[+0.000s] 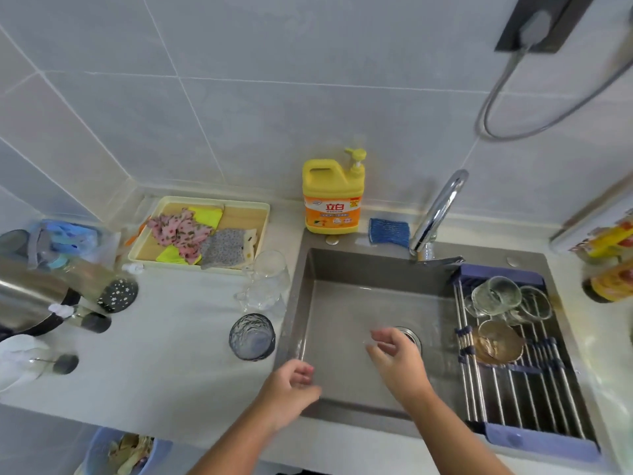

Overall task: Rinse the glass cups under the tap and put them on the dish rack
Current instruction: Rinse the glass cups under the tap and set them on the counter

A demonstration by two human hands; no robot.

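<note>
The sink [363,269] is sunk into a pale bench [164,365], and both hands hover over it holding nothing. The left hand [291,385] is above the sink's front left corner, its fingers [303,371] loosely curled around nothing. The right hand [394,358] is over the middle of the basin, just in front of the drain [409,334], with its fingers [382,335] relaxed and slightly spread.

A roll-up dish rack [520,392] spans the sink's right side. At its far end lie two clear glass cups [496,296], and an amber glass cup [498,342] lies just nearer. On the bench just left of the sink stand more clear glasses [267,282], close together, and a dark textured glass [252,336] in front of them.

Behind the sink's left rear corner stands a yellow pump bottle of detergent [334,200]. Its orange label reads "立白" in large red characters; the smaller print is too blurred to read. A blue scouring cloth [389,232] lies behind the sink, between the bottle and the chrome tap [438,214]. Right of the sink stand bottles with red and yellow labels [609,269], whose writing is illegible. Further left of the sink sits a tray of patterned cloths [202,231].
</note>
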